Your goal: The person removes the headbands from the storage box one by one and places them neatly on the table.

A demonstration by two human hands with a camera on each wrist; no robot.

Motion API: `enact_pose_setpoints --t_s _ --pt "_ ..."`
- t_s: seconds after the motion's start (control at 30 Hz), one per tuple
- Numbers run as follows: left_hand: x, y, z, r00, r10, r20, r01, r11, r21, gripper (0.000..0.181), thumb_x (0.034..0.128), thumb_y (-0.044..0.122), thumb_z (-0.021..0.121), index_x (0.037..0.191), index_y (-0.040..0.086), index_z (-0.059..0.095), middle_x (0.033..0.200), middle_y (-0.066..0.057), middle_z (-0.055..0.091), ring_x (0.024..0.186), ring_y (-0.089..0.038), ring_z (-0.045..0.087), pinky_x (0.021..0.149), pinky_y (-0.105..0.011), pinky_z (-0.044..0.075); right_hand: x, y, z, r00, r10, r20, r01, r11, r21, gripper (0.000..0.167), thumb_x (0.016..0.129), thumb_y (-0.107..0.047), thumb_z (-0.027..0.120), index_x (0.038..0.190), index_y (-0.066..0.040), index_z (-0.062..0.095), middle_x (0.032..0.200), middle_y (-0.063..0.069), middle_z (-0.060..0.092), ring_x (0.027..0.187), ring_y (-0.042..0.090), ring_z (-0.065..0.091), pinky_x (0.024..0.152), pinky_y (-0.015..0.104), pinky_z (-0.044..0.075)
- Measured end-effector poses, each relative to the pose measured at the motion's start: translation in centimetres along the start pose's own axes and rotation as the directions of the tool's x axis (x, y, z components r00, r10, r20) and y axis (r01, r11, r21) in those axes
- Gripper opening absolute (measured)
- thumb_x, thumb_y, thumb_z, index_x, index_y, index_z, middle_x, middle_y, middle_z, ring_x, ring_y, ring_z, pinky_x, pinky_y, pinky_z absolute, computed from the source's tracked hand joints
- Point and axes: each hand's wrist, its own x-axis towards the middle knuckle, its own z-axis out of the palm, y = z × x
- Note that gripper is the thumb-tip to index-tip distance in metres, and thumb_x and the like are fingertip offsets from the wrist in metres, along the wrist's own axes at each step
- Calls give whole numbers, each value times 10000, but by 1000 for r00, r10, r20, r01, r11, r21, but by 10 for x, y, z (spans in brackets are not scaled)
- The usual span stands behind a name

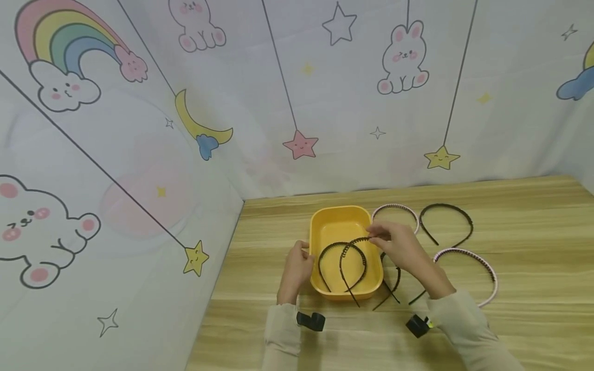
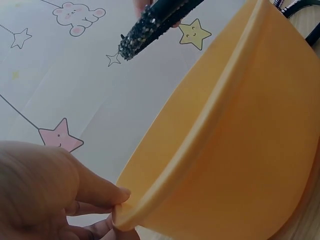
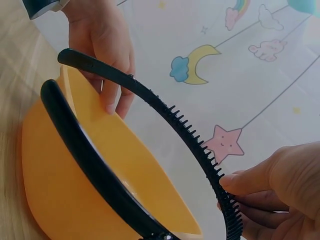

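Note:
My left hand [image 1: 297,267] grips the left rim of a yellow plastic basin [image 1: 341,226]. In the left wrist view the thumb lies on the inner side of the rim, with fingers curled beneath it. Over the basin's right part, my right hand [image 1: 401,247] pinches a black toothed headband [image 3: 185,132] by its curved top, its ends pointing toward the front rim. Another black headband [image 1: 319,264] lies inside the basin, partly crossed by the held one in the head view. The left wrist view shows glittery dark trim on the held band.
Right of the basin a black headband [image 1: 398,278] lies on the wooden table [image 1: 260,232]. Behind it are a pink headband [image 1: 394,206] and a black one [image 1: 471,224]; another pink headband [image 1: 495,278] lies farther right. A cartoon-printed cloth [image 1: 352,159] borders the table.

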Motion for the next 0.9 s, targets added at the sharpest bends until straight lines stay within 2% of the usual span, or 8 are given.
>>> enact_pose_setpoints --t_s 0.33,0.7,0.9 --pt "0 0 0 1000 1 4 -1 1000 0 294 931 37 556 1208 -50 509 935 -158 608 774 -231 583 636 -333 500 -16 4 -4 1000 -19 -20 19 1000 0 214 882 -38 651 1095 -15 670 1002 128 713 869 240 686 711 298 559" --pt "0 -1 0 1000 3 4 -3 1000 -5 293 928 36 557 1206 -46 513 921 -150 607 760 -221 576 627 -322 493 -34 8 -6 1000 -8 -28 7 999 -48 204 870 -39 665 1072 -15 679 988 102 720 868 237 687 725 333 558" --pt "0 0 -1 1000 -8 10 8 1000 -5 302 931 42 555 1218 -41 507 939 -150 601 775 -223 576 636 -327 497 -45 11 -9 1000 6 -17 -7 999 -52 196 868 -31 662 1061 -7 680 970 95 721 857 225 679 713 292 541"
